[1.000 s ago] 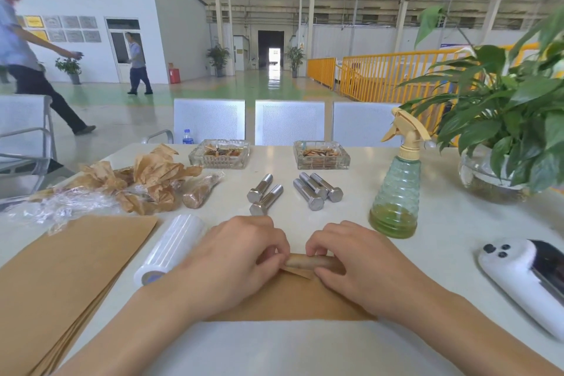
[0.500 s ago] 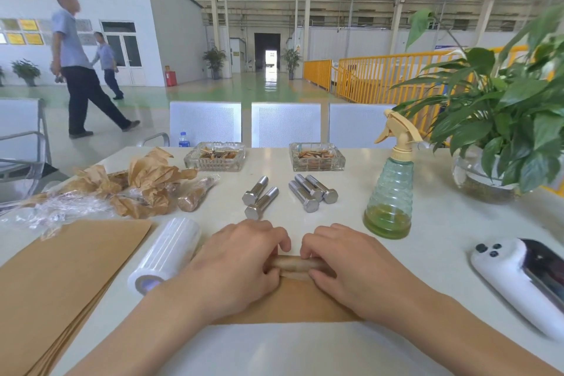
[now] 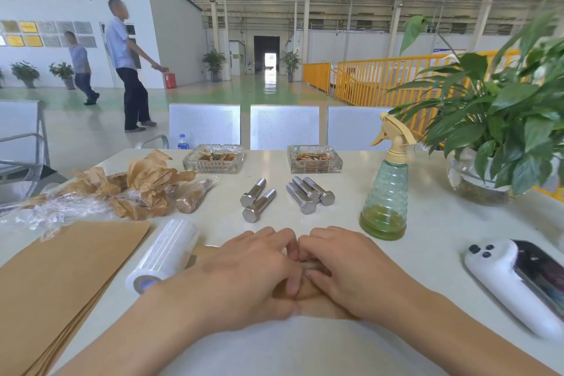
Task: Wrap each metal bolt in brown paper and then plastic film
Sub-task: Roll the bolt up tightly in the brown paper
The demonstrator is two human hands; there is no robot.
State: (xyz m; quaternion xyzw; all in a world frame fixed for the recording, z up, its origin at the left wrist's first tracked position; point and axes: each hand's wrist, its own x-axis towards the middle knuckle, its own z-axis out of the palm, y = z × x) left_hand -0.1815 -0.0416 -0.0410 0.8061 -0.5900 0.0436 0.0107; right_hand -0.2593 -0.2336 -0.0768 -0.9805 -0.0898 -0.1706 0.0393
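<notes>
In the head view, the person's left hand [image 3: 244,278] and right hand [image 3: 351,275] lay side by side near the front edge of the white bench [image 3: 305,354], fingers curled down and closed over a bolt rolled in a brown paper sheet [image 3: 317,305]; only a short length of that roll showed between the thumbs, and the bolt itself was hidden, so how far the paper had gone round could not be told. The bolt was probably heavy and stiff for its size, while the paper looked thin and inclined to spring open, so the grip likely belonged along the roll's length, with the loose ends left free for tucking. Five bare steel hex bolts lay toward the middle of the bench, a pair of bolts [image 3: 258,200] on the left and three bolts [image 3: 309,194] touching one another on the right; smooth and round, they would probably roll if nudged, and were best taken across the shank. The roll of clear plastic film [image 3: 164,255] lay just beside the left hand, light and likely clingy. A stack of flat brown paper sheets [image 3: 61,284] covered the front left corner, with crumpled paper and film [image 3: 122,189] behind it. On the right stood a green plastic spray bottle [image 3: 385,195], near the right hand and perhaps easy to tip, and a white handheld device [image 3: 512,284] lay by the right edge. Open room remained in front of the hands and between them and the bolts.
</notes>
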